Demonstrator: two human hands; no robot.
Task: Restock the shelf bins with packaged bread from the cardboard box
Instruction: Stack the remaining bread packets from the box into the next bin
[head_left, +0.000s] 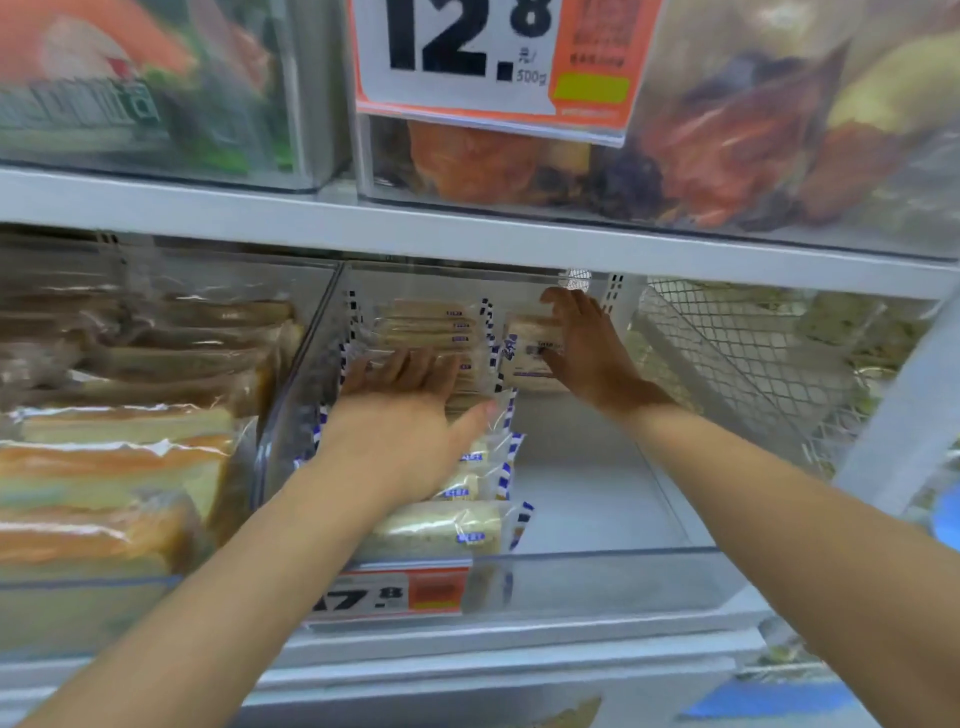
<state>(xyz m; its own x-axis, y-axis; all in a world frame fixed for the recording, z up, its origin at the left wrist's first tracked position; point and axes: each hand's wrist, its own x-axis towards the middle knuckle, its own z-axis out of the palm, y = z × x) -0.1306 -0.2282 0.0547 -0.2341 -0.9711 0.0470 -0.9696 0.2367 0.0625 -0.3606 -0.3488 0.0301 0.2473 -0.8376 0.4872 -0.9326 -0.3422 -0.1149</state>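
Evidently, right hand (587, 348): pinched a bread packet (527, 338) at the rear right of the clear bin (597, 560).
Left hand (405, 415): flat, fingers straight, steadied the packet row (431, 325).
Technique: packet was best stood flush beside the row, upright, label forward.

head cam | faces forward-down | close to clear shelf bin (597, 577) | single view

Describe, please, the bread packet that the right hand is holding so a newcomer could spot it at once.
Find the clear middle bin on the lower shelf, behind the 17.8 price tag. At its back right the right hand grips one bread packet. It stands alone, apart from the packed row under the left hand.
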